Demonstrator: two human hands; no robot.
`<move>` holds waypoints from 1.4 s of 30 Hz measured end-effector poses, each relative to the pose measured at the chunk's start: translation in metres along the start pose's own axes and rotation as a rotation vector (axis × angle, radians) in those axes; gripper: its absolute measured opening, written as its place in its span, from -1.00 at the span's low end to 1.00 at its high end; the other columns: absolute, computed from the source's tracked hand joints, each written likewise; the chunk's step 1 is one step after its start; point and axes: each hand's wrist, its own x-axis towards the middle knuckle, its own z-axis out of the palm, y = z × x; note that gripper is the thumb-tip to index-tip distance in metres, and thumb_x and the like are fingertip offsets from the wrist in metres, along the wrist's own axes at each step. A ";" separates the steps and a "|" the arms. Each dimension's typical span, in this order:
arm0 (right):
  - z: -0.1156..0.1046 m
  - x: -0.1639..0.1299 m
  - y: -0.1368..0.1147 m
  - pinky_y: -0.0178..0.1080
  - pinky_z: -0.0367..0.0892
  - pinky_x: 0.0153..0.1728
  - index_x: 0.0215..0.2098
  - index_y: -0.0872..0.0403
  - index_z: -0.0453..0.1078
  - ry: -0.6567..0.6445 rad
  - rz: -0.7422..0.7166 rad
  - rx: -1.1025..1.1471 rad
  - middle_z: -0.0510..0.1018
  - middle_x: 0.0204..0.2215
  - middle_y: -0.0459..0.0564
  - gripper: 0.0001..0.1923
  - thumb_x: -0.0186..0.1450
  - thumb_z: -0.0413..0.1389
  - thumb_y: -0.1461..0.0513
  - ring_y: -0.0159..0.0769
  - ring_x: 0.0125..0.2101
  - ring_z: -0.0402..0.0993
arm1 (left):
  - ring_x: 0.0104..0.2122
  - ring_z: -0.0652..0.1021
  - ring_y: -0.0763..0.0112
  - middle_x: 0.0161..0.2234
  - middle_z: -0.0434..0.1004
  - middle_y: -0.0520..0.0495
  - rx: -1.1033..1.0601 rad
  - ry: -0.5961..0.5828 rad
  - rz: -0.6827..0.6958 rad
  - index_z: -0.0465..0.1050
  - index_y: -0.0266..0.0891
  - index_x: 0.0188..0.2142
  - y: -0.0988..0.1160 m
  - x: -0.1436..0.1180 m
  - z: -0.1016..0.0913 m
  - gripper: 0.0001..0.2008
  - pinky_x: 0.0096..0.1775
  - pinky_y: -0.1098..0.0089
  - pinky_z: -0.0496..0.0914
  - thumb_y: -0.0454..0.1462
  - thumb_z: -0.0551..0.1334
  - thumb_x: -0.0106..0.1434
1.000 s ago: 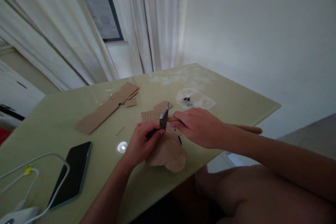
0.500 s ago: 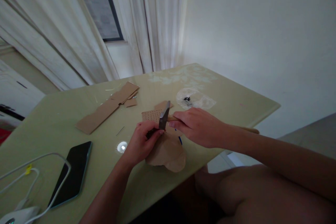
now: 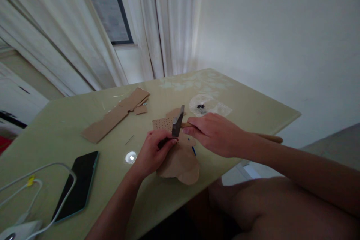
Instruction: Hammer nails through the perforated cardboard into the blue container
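My right hand (image 3: pixel 216 135) is closed around the wooden handle of a hammer (image 3: pixel 177 123), whose metal head stands just above my left fingertips. The handle's far end sticks out behind my right wrist. My left hand (image 3: pixel 154 150) pinches something small and dark at the hammer head; the fingers hide most of it. Beneath the left hand lies a brown cardboard piece (image 3: pixel 182 167) with a rounded, wavy edge. A perforated brown piece (image 3: pixel 163 123) shows just beyond the left fingers. Something blue (image 3: pixel 193 150) peeks out at the cardboard's right side.
Cardboard strips (image 3: pixel 115 118) lie at the back left of the table (image 3: pixel 247 101). A clear plastic bag (image 3: pixel 216 107) with small black pieces is behind my right hand. At left are a phone (image 3: pixel 77 185), white cables (image 3: pixel 70 172), a small round shiny item (image 3: pixel 131 157) and a thin needle-like piece (image 3: pixel 129 140).
The hammer head has risen slightly and shifted a little right, with my right hand moving along. My left hand keeps its pinch in nearly the same place.
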 end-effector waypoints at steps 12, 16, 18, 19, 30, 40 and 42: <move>0.008 0.002 0.001 -0.17 0.01 -0.36 -0.21 0.08 0.51 0.006 -0.002 -0.022 0.64 -0.40 0.03 -0.58 0.64 -0.01 0.01 -0.19 -0.37 0.52 | -0.17 0.68 0.19 -0.17 0.77 -0.03 -0.001 -0.006 -0.004 0.65 -0.10 -0.17 0.000 0.000 0.000 -0.88 0.00 0.14 0.39 -0.22 0.31 0.48; 0.008 0.002 0.002 -0.17 0.01 -0.36 -0.23 0.07 0.52 0.009 -0.007 -0.026 0.63 -0.42 0.02 -0.59 0.64 0.01 0.02 -0.20 -0.39 0.52 | -0.17 0.68 0.18 -0.18 0.78 -0.04 -0.004 0.004 0.002 0.64 -0.10 -0.18 0.001 0.001 0.000 -0.89 0.00 0.14 0.40 -0.21 0.31 0.47; 0.007 0.001 0.001 -0.17 0.00 -0.36 -0.22 0.07 0.52 0.010 -0.014 -0.029 0.63 -0.42 0.01 -0.59 0.64 0.02 0.03 -0.21 -0.40 0.50 | -0.16 0.69 0.17 -0.15 0.78 -0.05 0.002 0.010 0.005 0.65 -0.09 -0.17 0.001 0.000 0.001 -0.89 0.01 0.13 0.41 -0.22 0.31 0.47; 0.006 0.001 0.001 -0.16 -0.01 -0.36 -0.22 0.07 0.52 0.020 -0.015 -0.028 0.63 -0.42 0.01 -0.59 0.64 0.01 0.02 -0.22 -0.40 0.49 | -0.16 0.69 0.17 -0.16 0.78 -0.04 0.008 0.018 0.005 0.65 -0.09 -0.17 0.001 0.000 0.001 -0.89 0.01 0.13 0.42 -0.22 0.31 0.47; 0.005 -0.001 -0.001 -0.14 -0.06 -0.37 -0.21 0.06 0.51 0.070 0.016 -0.010 0.63 -0.41 0.01 -0.57 0.64 -0.01 -0.01 -0.21 -0.42 0.45 | -0.21 0.68 0.19 -0.23 0.77 -0.03 0.026 0.018 0.000 0.65 -0.09 -0.19 0.001 0.000 0.001 -0.89 0.00 0.12 0.43 -0.21 0.32 0.46; 0.012 0.004 0.006 -0.17 0.00 -0.36 -0.21 0.06 0.49 0.021 0.005 -0.030 0.65 -0.39 0.02 -0.59 0.64 0.00 0.00 -0.19 -0.38 0.52 | -0.14 0.68 0.15 -0.15 0.79 -0.04 0.053 0.022 -0.014 0.65 -0.06 -0.19 0.003 -0.001 0.002 -0.88 0.07 0.08 0.37 -0.21 0.30 0.48; 0.015 0.005 0.010 -0.18 0.04 -0.35 -0.23 0.07 0.48 0.016 0.044 0.001 0.66 -0.38 0.03 -0.60 0.64 0.00 0.03 -0.19 -0.37 0.54 | -0.14 0.67 0.16 -0.17 0.78 -0.01 0.072 0.046 -0.023 0.65 -0.04 -0.19 0.002 -0.003 0.004 -0.89 0.07 0.08 0.34 -0.22 0.31 0.48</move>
